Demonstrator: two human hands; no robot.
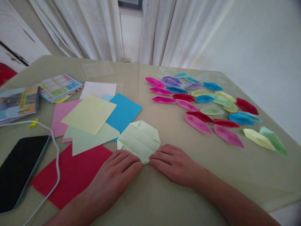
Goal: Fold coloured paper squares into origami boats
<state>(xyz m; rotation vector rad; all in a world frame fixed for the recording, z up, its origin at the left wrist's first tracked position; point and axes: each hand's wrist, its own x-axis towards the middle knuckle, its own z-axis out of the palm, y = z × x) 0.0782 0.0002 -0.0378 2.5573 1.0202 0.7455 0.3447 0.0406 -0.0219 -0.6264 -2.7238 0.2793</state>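
Observation:
A pale green paper square [139,138] with its corners folded in lies on the table [164,201] in front of me. My left hand [115,175] rests palm down with its fingers together, fingertips pressing the paper's near corner. My right hand [172,163] lies flat beside it, fingertips on the same corner from the right. Neither hand lifts the paper.
Loose coloured sheets lie to the left: red [70,175], yellow [90,114], blue [123,111], pink [60,117]. Several folded paper boats [204,103] are spread at the right. A dark phone [18,169] with a white cable [55,157] and booklets [58,86] sit far left.

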